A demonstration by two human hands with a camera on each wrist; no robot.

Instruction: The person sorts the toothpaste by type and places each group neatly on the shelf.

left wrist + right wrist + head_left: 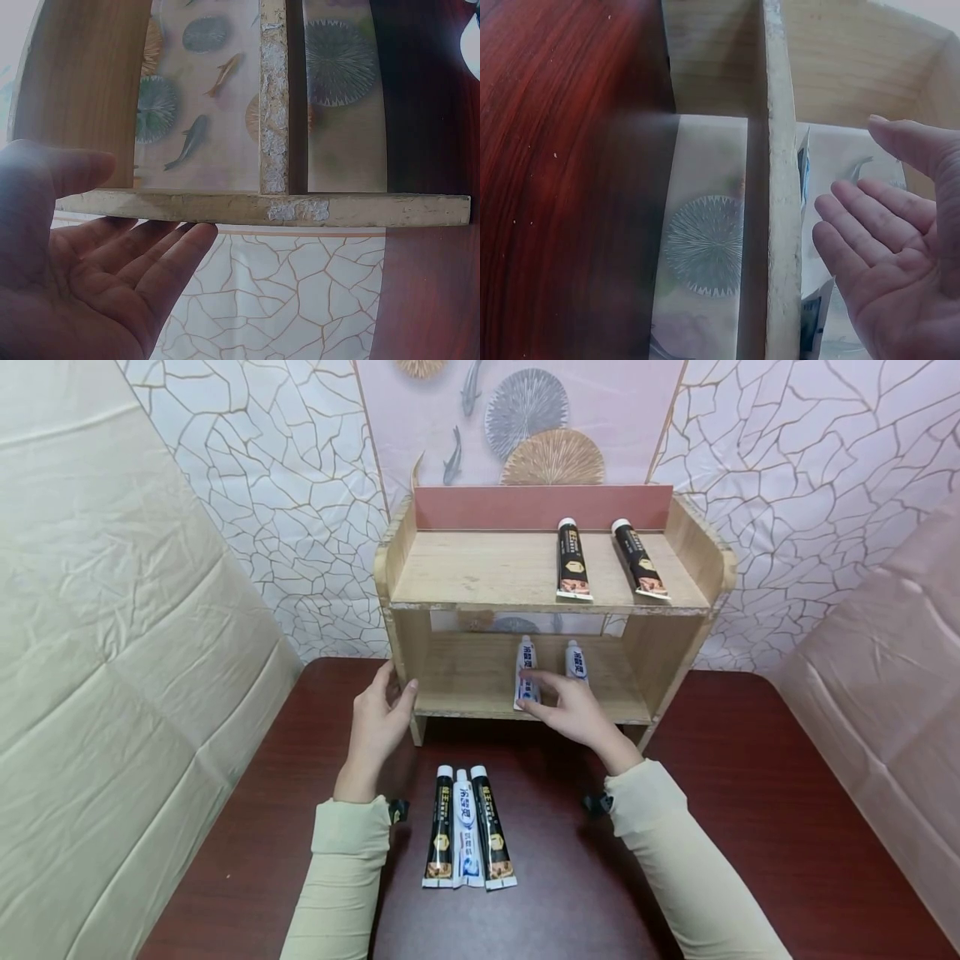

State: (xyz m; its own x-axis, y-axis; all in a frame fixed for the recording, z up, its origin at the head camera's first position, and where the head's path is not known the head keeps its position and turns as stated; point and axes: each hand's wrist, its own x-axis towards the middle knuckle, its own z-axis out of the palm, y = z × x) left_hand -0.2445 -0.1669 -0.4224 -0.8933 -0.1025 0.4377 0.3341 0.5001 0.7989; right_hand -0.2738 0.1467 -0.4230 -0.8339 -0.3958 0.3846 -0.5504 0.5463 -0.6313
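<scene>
A two-tier wooden shelf (465,568) stands on the table. My left hand (377,717) holds its left side panel (225,208), thumb on the inner side and fingers along the outer face. Over the lower tier, my right hand (572,708) has its fingers spread around the front part of a white toothpaste tube (526,670). That tube shows nearly edge-on beside the straight fingers (862,225) in the right wrist view. A second white toothpaste tube (576,660) lies to its right, partly hidden by the hand.
Two black toothpaste tubes, a left one (573,560) and a right one (639,560), lie on the upper tier. On the dark red table (540,893), a white tube (466,831) lies between two black ones (441,831) (492,831). Draped cloth walls flank the table.
</scene>
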